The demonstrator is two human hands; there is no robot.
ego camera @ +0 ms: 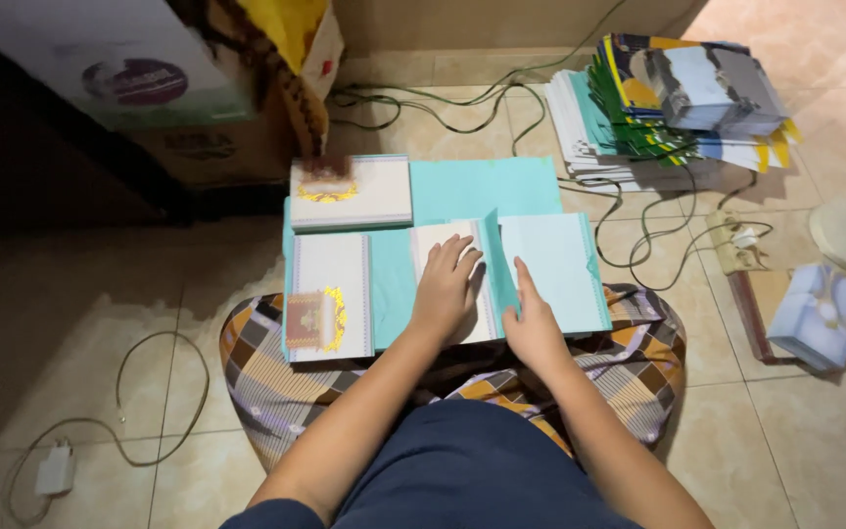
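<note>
— Where does the view look from?
— From the person's head, tilted steeply down over the lap and the tiled floor in front of the crossed legs.
— Which way does it face?
— Forward and down: the forearms enter from the bottom edge, and the far wall's foot runs along the top.
— How near is it?
— Close; the left hand and right hand sit near the middle, with the turquoise sheets just beyond and the stack of printed paper at the upper right.
— Does any second view share this?
— No, only this single view.
</note>
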